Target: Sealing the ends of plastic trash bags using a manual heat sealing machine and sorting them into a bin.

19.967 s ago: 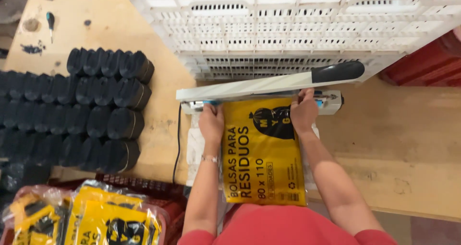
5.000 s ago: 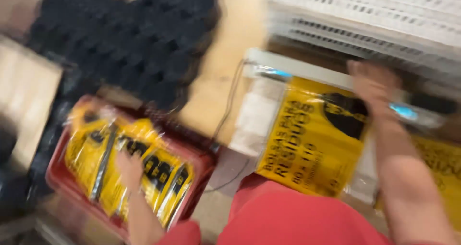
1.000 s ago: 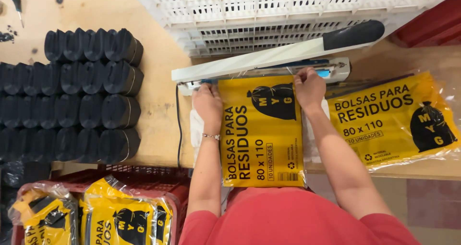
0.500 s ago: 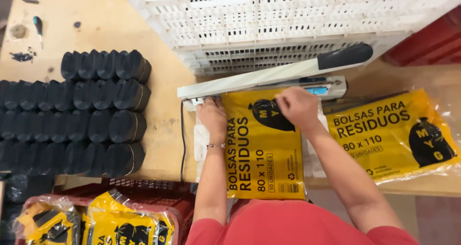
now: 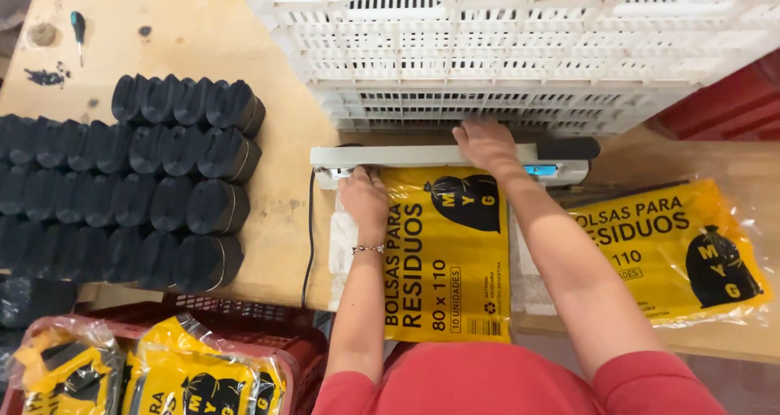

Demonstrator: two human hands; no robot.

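Note:
A yellow plastic packet with black print [image 5: 447, 260] lies on the wooden bench with its top edge under the closed arm of a grey bar-shaped heat sealer [image 5: 390, 156]. My left hand [image 5: 363, 199] rests on the packet's upper left corner, holding it flat by the sealer. My right hand [image 5: 485, 143] presses down on the sealer's arm, palm down, just left of its black handle [image 5: 569, 147].
A second yellow packet [image 5: 674, 252] lies at the right. Rows of black rolls [image 5: 138, 187] fill the left of the bench [image 5: 203, 33]. White slatted crates [image 5: 520, 49] stand behind the sealer. A red crate [image 5: 268, 354] with several yellow packets sits at the lower left. A black cable [image 5: 309, 236] hangs off the bench edge.
The sealer's arm, raised a second ago, is now down on the packet. My right hand left the packet's top edge and moved onto the arm. The left hand stayed.

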